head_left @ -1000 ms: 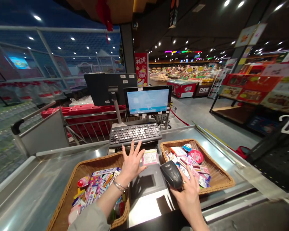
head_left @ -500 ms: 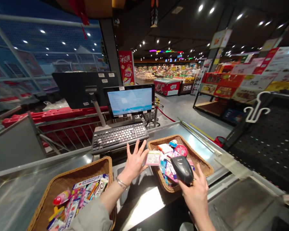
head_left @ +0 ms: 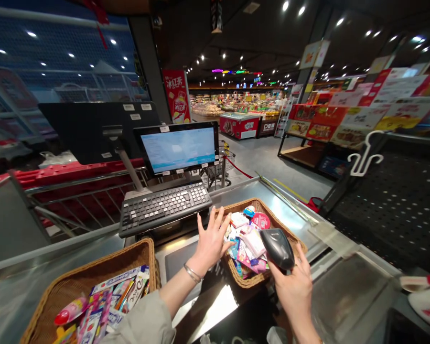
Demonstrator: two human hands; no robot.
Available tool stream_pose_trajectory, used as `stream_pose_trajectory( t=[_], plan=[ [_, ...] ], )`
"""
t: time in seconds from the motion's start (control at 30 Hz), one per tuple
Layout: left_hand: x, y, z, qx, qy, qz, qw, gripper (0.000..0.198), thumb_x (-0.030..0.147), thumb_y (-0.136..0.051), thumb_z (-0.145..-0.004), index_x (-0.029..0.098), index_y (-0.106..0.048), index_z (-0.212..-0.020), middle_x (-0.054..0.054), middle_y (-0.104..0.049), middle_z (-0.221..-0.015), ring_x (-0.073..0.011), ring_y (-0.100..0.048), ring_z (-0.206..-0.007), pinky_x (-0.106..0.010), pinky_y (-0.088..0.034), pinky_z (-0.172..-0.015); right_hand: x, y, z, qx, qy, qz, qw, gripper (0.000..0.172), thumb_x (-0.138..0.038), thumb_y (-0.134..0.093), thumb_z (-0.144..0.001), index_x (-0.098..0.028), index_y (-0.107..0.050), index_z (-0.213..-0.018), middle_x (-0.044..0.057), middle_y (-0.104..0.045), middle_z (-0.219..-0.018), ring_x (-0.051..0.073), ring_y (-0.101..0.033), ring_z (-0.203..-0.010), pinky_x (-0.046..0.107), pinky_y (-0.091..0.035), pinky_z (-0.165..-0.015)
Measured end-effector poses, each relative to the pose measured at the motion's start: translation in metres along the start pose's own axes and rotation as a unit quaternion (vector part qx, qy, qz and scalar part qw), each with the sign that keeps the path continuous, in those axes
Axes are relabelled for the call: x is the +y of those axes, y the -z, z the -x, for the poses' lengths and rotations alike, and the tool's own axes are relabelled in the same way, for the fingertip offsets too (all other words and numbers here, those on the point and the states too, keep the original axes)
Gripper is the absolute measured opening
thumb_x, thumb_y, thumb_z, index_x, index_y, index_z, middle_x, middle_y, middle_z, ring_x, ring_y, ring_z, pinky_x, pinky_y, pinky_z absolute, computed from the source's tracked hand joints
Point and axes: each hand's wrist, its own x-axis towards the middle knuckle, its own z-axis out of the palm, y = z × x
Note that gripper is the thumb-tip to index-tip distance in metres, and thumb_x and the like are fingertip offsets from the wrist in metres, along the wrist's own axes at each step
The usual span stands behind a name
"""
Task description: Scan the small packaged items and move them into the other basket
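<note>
My left hand (head_left: 211, 243) is spread at the near-left rim of the right wicker basket (head_left: 250, 283), its fingers apart and holding nothing. A pale pink-and-white packet (head_left: 252, 241) lies among the wrapped sweets there, to the right of that hand. Over the basket's right side, my right hand (head_left: 294, 279) grips a black handheld barcode scanner (head_left: 277, 247) whose head tilts up and to the left. The left wicker basket (head_left: 148, 253) holds more packets, among them a Dove bar (head_left: 138, 289) and a pink egg-shaped pack (head_left: 70, 310).
A keyboard (head_left: 166, 203) and a lit monitor (head_left: 181, 149) stand behind the baskets, with a second screen (head_left: 93, 131) turned away at left. A white hook (head_left: 365, 155) hangs on the dark perforated panel at right. The metal counter (head_left: 286, 208) surrounds the right basket.
My left hand has let go of the small packet, which now lies in the right basket. The scanner stays in my right hand. The whole view has shifted slightly right.
</note>
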Motion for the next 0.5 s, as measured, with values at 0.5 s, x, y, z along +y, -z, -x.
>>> stream_pose_trajectory(
  t=[0.5],
  plan=[
    [-0.045, 0.033, 0.075, -0.029, 0.133, -0.039, 0.990, 0.075, 0.048, -0.056, -0.088, 0.022, -0.026, -0.151, -0.014, -0.016, -0.161, -0.0358, -0.008, -0.149, -0.071, -0.011, -0.113, -0.049, -0.057, 0.018, -0.133, 0.059, -0.098, 0.985, 0.042, -0.055, -0.060, -0.079, -0.019, -0.073, -0.095, 0.014, -0.068, -0.114, 0.033, -0.040, -0.135, 0.054, -0.029, -0.111]
  ],
)
